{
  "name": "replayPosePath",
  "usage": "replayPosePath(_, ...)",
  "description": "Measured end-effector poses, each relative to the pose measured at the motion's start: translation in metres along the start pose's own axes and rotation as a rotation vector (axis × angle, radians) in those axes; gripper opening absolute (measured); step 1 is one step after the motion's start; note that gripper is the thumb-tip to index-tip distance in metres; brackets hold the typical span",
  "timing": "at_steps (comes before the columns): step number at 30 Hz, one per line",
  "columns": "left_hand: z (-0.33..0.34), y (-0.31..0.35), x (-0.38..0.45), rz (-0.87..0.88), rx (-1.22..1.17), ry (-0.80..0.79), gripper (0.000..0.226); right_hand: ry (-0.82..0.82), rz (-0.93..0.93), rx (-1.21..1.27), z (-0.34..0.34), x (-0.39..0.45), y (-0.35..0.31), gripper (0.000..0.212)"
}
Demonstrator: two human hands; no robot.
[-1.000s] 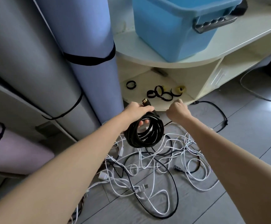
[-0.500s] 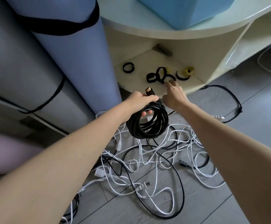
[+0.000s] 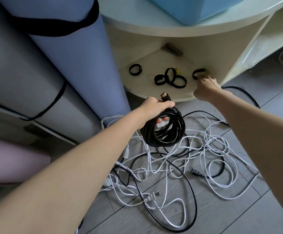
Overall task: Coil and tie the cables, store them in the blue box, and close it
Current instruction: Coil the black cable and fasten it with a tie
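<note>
1. Head view: a coil of thick black cable (image 3: 163,130) is held up over the grey plank floor (image 3: 238,208) by the left hand (image 3: 151,109), whose fingers are curled round the top of the coil; the cable's gold-tipped plug (image 3: 215,96) sticks up just past the thumb.
2. The right hand (image 3: 205,88) is stretched onto the cream lower shelf (image 3: 147,88) near its right wall, its fingertips at a black looped strap with a yellow end (image 3: 198,72); whether the strap is pinched cannot be told.
3. Further black looped straps are seen on the same shelf: a cluster of three (image 3: 170,79) touching near the middle, and a single one (image 3: 135,69) apart toward the left.
4. Only the lower corner of the blue plastic box (image 3: 193,9) is seen, standing on the curved top of the shelf unit.
5. Loose white and black cables (image 3: 179,166) lie tangled on the floor below the coil, with a white three-pin plug (image 3: 151,196) at the near side.
6. Rolled mats in blue and grey, bound with black bands (image 3: 56,53), lean at the left.
</note>
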State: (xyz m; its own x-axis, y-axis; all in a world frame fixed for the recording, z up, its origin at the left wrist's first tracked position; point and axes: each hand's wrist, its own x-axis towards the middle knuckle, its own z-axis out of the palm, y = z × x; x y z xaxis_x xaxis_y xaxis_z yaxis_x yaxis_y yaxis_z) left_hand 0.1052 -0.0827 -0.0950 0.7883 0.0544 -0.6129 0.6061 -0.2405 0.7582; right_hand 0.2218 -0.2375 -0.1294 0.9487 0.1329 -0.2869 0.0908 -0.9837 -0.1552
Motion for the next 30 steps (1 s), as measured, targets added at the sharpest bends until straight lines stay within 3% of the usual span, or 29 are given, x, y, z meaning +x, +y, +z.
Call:
replayPosePath(10, 0.002, -0.007, 0.000, -0.015, -0.044, 0.003, 0.024, 0.299, -0.219, 0.214, -0.003, 0.002, 0.003, 0.039)
replayPosePath(15, -0.005, -0.006, -0.003, -0.011, -0.071, 0.039, 0.024, 0.486, -0.070, 0.490, -0.016, -0.002, -0.009, 0.023)
replayPosePath(23, -0.028, -0.006, -0.022, -0.036, -0.109, 0.044, 0.024, 0.363, 0.037, 0.772, -0.029, -0.016, -0.025, 0.014)
replayPosePath(27, -0.038, -0.012, -0.024, -0.040, -0.122, 0.108, 0.025, 0.230, 0.215, 1.124, -0.031, -0.018, -0.026, 0.026)
replayPosePath(30, -0.044, -0.020, -0.025, -0.048, -0.155, 0.129, 0.027, 0.142, 0.220, 1.134, -0.022, -0.018, -0.027, 0.022)
